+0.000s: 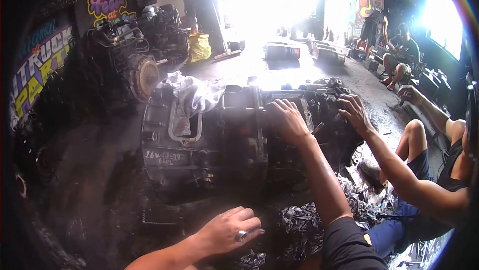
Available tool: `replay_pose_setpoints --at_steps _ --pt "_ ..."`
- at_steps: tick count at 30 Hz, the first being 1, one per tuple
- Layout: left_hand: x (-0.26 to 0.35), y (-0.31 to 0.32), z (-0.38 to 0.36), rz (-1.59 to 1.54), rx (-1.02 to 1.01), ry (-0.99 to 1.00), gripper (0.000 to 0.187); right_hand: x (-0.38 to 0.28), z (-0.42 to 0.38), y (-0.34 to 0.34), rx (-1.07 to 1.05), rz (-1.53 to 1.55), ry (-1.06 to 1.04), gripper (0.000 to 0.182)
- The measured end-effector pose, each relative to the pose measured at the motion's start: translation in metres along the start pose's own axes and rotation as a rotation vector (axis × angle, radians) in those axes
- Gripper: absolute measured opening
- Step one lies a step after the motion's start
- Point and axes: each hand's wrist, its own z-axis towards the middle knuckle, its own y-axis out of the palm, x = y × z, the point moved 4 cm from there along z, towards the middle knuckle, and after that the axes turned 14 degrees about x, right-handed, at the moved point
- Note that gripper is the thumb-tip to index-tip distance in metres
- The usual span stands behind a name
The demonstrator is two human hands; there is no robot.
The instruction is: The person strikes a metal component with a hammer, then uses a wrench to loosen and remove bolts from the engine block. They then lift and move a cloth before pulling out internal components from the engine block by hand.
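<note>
A large dark gearbox casing [227, 142] lies across the middle, with chalk writing on its lower left side. My right hand [288, 120] rests over its top right of centre, fingers spread and bent across the metal. Low in front of the casing, my left hand [227, 230] is closed in a loose fist. A shiny round metal piece [241, 236] shows at its fingers; whether it is a ring or a held part I cannot tell. A crumpled whitish rag [199, 93] lies on top of the casing, beside a rectangular frame-like opening [186, 137].
A co-worker in a black tank top [455, 162] sits at right, one hand [354, 113] at the casing's right end. Shredded rags [364, 197] cover the floor there. An engine [122, 50] and a yellow sack [199, 47] stand behind. Another person [401, 55] sits farther back.
</note>
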Motion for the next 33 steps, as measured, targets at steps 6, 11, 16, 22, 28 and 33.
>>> replay_pose_setpoints --at_steps 6,11,16,22,28,33 --pt "0.0 0.001 0.003 0.028 -0.013 0.015 0.014 0.041 -0.012 0.029 0.037 0.003 -0.049 0.027" --pt "-0.006 0.0 -0.001 0.018 -0.01 -0.02 0.012 0.031 -0.01 0.023 0.199 -0.054 -0.14 0.021" --pt "-0.002 -0.008 0.003 -0.004 -0.025 -0.032 0.01 -0.001 0.012 -0.002 0.007 0.223 0.123 0.022" --pt "-0.011 -0.006 0.003 0.033 -0.049 -0.039 0.016 0.025 0.002 0.02 -0.077 0.258 0.184 0.017" --pt "-0.015 0.001 0.001 0.043 -0.104 -0.048 0.017 0.004 0.003 0.0 0.039 0.251 -0.02 0.016" --pt "-0.013 0.004 0.006 0.046 -0.082 -0.084 0.016 0.01 -0.001 0.003 0.096 0.234 0.016 0.021"
